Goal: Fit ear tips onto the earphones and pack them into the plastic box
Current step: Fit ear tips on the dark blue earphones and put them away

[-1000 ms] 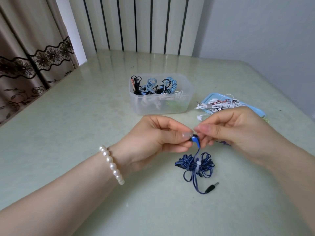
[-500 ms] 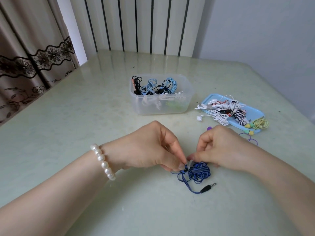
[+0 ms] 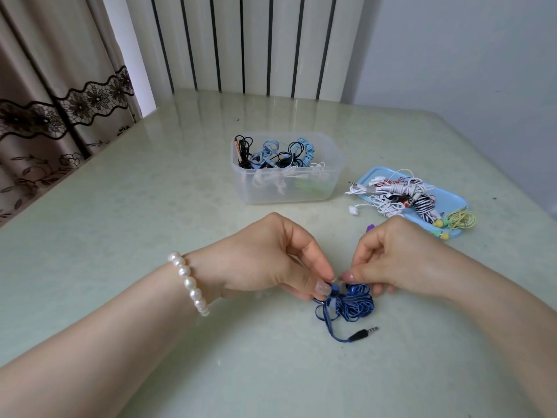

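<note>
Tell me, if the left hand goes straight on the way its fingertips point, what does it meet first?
Probably the right hand: the left hand points rightward across the blue earphones, fingertips nearly touching already.

Blue earphones (image 3: pixel 351 306), flat cable coiled in a loose bundle on the table (image 3: pixel 150 221), black jack plug (image 3: pixel 363 333) trailing toward the viewer. Translucent plastic box (image 3: pixel 286 188), open, farther back, holding coiled black, light-blue and white earphones.

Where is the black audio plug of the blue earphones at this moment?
The black audio plug lies on the table, near the centre of the head view, just below the blue cable bundle and the two hands.
</note>
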Demonstrator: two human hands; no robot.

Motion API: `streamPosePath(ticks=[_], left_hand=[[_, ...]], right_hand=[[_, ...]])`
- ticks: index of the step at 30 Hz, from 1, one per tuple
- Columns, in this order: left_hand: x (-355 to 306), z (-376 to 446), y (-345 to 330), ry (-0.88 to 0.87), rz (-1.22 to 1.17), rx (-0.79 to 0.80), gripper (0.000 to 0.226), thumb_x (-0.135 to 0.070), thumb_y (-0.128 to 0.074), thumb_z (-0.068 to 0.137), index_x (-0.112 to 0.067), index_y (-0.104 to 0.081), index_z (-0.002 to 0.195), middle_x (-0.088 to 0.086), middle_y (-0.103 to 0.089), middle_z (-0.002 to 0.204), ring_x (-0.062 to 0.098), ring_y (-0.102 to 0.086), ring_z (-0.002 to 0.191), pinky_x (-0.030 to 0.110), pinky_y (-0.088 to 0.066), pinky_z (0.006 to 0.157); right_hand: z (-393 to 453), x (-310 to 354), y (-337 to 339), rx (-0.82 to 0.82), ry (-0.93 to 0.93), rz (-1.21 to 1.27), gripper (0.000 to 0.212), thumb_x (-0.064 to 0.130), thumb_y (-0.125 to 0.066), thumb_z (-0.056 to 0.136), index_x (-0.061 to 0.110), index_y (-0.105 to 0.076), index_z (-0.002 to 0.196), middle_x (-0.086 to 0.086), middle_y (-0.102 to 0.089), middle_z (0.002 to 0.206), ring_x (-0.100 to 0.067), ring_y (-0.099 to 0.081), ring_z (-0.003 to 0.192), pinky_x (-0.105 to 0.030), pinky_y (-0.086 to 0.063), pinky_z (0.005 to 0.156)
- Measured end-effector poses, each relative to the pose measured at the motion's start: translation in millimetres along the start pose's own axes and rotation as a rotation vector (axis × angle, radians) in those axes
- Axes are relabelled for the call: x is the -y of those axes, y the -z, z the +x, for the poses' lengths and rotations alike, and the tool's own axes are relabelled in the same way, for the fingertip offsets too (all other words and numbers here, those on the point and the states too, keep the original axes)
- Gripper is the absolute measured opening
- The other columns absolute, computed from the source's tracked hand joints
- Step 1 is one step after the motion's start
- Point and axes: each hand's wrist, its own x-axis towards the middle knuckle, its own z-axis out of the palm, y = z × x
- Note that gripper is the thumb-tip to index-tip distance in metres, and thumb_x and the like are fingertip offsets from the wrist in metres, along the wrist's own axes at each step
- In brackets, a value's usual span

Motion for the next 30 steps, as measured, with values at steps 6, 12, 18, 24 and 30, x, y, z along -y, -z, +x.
streamPosePath(ticks=[6,12,18,24,30], left_hand=[[4,2,-5,-0.027,0.101,0.033,0.018,0.011,-0.073,0.068,-0.005,-0.071,0.075,0.010,-0.069,0.072,0.016,-0.065,0.068,0.030,-0.056,0.075],[8,7,-12,-0.071,0.062,0.020,0.019,0.011,-0.072,0.068,-0.008,-0.069,0.074,0.010,-0.069,0.073,0.013,-0.065,0.066,0.025,-0.056,0.073],[11,8,-13,-0.090,0.028,0.014,0.019,0.010,-0.071,0.070,-0.009,-0.069,0.073,0.009,-0.068,0.072,0.014,-0.065,0.067,0.025,-0.055,0.074],[12,9,-15,-0.082,-0.089,0.033,0.018,0.012,-0.066,0.073,-0.006,-0.067,0.075,0.006,-0.068,0.067,0.014,-0.067,0.063,0.025,-0.057,0.068],[12,10,-10,-0.070,-0.067,0.001,0.010,0.009,-0.064,0.077,0.000,-0.067,0.081,0.005,-0.069,0.067,0.015,-0.068,0.066,0.025,-0.057,0.065]], right_hand=[[-1,2,-2,0.063,-0.041,0.010,0.008,0.008,-0.074,0.072,0.003,-0.068,0.067,-0.009,-0.066,0.055,-0.011,-0.058,0.042,-0.021,-0.043,0.039],[-2,1,-3,0.103,-0.054,0.017,0.011,-0.002,-0.065,0.067,0.007,-0.070,0.065,-0.003,-0.062,0.050,-0.012,-0.055,0.043,-0.024,-0.046,0.049],[-3,-1,-2,0.100,-0.011,-0.028,0.008,0.000,-0.065,0.066,0.008,-0.069,0.067,-0.005,-0.062,0.050,-0.014,-0.056,0.047,-0.030,-0.046,0.055],[-10,6,12,-0.036,0.036,0.039,0.015,-0.002,-0.071,0.066,0.012,-0.069,0.062,-0.002,-0.064,0.051,-0.011,-0.055,0.048,-0.022,-0.047,0.048],[-16,6,38,-0.237,0.161,0.383,0.018,-0.009,-0.069,0.068,0.008,-0.069,0.062,-0.014,-0.069,0.060,-0.019,-0.063,0.054,-0.025,-0.053,0.057]])
